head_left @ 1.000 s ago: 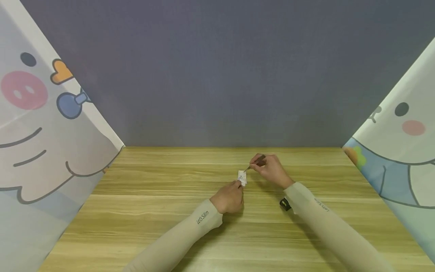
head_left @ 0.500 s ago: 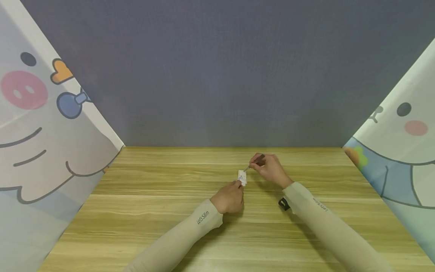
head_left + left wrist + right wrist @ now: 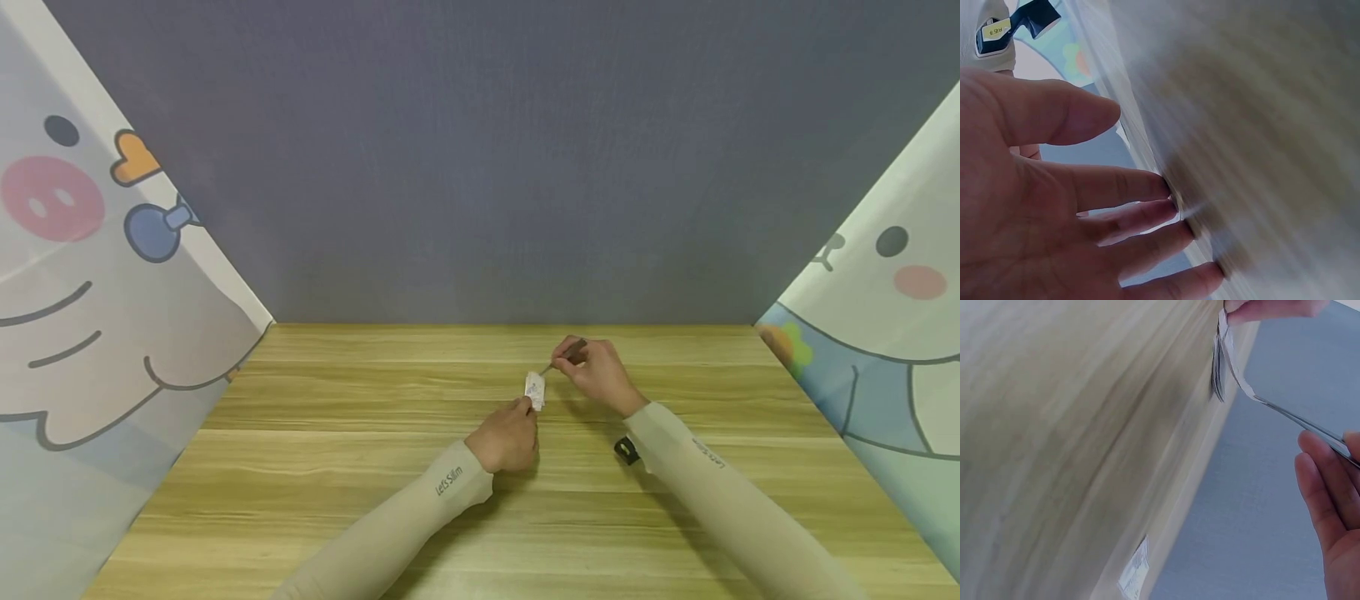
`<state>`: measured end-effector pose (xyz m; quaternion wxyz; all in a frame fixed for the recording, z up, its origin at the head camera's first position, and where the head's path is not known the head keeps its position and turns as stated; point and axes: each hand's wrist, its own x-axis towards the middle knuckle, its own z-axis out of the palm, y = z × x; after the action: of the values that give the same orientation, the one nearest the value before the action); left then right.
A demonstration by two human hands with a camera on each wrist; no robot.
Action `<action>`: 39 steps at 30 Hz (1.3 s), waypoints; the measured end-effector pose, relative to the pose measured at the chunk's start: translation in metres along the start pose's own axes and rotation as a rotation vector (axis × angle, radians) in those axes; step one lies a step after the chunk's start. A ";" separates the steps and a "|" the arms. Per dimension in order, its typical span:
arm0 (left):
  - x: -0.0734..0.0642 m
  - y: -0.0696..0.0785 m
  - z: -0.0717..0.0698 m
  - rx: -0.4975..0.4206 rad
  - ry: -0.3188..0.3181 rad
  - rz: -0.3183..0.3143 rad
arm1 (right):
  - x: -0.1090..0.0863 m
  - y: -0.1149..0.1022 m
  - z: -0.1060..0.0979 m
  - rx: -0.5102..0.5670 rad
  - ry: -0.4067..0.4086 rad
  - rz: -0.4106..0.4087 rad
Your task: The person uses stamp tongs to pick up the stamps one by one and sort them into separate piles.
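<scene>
Head view: paper stack lay on desk; left hand, fingers fairly straight, pressed its near end; right hand pinched tweezers beyond its far end. Step looked like peeling; next probably needed steady tension. Only right wrist view clearly showed top sheet bowed off stack, loose paper well apart.

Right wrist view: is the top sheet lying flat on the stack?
No, the top sheet bends away from the stack to the tweezers.

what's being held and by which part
The right hand holds tweezers partway along; their tips grip one end of the top sheet. Left fingers press its other end.
</scene>
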<state>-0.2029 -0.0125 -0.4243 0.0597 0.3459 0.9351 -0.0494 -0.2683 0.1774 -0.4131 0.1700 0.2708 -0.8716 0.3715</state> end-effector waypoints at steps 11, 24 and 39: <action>-0.001 0.000 -0.002 -0.029 -0.031 0.009 | 0.000 -0.007 -0.019 0.013 0.038 0.067; -0.002 -0.003 -0.002 -0.095 -0.033 -0.021 | 0.002 -0.014 -0.027 0.026 0.076 -0.007; -0.002 -0.004 -0.003 -0.142 -0.010 -0.042 | -0.001 -0.003 0.002 0.085 -0.042 0.115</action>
<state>-0.2037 -0.0162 -0.4212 0.0878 0.3210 0.9429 0.0139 -0.2663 0.1744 -0.4132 0.1183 0.2349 -0.8726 0.4117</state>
